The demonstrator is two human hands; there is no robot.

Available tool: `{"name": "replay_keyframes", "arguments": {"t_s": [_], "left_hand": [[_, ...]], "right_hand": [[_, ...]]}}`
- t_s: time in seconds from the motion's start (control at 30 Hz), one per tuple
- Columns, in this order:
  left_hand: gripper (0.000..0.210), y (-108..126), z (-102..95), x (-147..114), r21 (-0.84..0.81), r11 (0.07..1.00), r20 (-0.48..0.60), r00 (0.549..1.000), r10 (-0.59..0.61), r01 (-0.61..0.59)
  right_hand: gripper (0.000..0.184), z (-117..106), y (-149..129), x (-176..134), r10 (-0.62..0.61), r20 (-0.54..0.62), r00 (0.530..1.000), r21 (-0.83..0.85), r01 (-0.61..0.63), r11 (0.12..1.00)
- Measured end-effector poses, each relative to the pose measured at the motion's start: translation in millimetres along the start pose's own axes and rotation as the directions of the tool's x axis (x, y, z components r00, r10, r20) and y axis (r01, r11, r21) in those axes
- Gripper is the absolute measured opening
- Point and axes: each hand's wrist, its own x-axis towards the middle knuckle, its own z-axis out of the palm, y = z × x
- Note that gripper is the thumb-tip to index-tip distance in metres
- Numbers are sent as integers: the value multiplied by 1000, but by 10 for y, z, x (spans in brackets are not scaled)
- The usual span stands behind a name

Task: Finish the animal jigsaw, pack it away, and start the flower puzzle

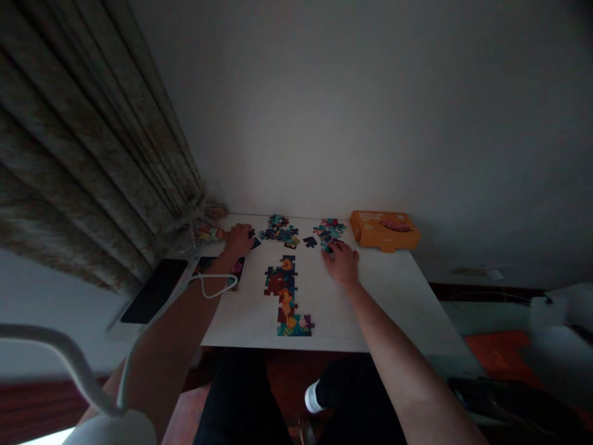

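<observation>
A partly joined jigsaw puzzle (287, 296) lies on the white table, a narrow, stepped strip in dark blue, orange and teal. Behind it is a heap of loose pieces (280, 232), with a second pile (331, 228) to its right. My left hand (238, 241) is left of the heap, its fingers curled on a dark puzzle piece (251, 233); another dark piece (256, 243) lies beside it. At the front of the second pile, my right hand (341, 261) has its fingers bent around a teal puzzle piece (327, 247). Between the piles lies a single dark piece (310, 241).
An orange puzzle box (385, 231) stands at the back right corner. A picture card (238, 267) lies partly under my left forearm. A dark flat device (155, 290) is at the left, near a curtain (92, 111). A white cable (60, 340) crosses the left foreground.
</observation>
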Motion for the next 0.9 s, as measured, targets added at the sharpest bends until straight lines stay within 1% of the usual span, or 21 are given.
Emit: {"name": "replay_keyframes", "arguments": {"t_s": [0.07,0.1,0.17,0.27,0.33,0.4,0.47,0.53,0.6,0.63,0.77,0.9], "left_hand": [[49,95,30,-16,-4,991,20,991,135,-135],[49,143,49,-19,-17,983,38,983,182,-182],[47,233,91,-2,-27,977,79,974,214,-213],[49,324,138,82,-3,991,120,984,133,-133],[54,349,145,158,5,998,140,988,63,-65],[59,352,133,228,-21,1000,160,987,21,-18],[63,339,111,280,-88,996,153,988,21,-8],[65,317,86,311,-187,982,119,992,41,-18],[62,289,62,323,-293,956,88,996,29,-2],[60,273,49,325,-341,940,79,997,3,24],[45,190,-24,305,-485,863,24,989,-148,141],[33,98,-150,234,-590,786,-50,964,-262,183]], "right_hand": [[40,5,3,1,-1,-4,1000,0,1,1000],[40,8,3,1,0,-7,1000,1,0,1000],[39,13,2,4,7,-11,1000,4,-7,1000],[40,17,-3,7,20,-18,1000,7,-20,1000],[40,17,-4,9,27,-22,999,11,-27,1000],[40,17,-3,12,31,-22,999,18,-30,999],[41,19,0,14,33,-21,999,25,-32,999],[41,22,3,15,30,-22,999,30,-30,999],[42,27,6,17,29,-27,999,31,-28,999],[42,31,8,18,30,-30,999,32,-29,999],[46,42,17,22,39,-42,998,46,-37,998],[47,46,26,26,49,-47,998,61,-46,997]]}}
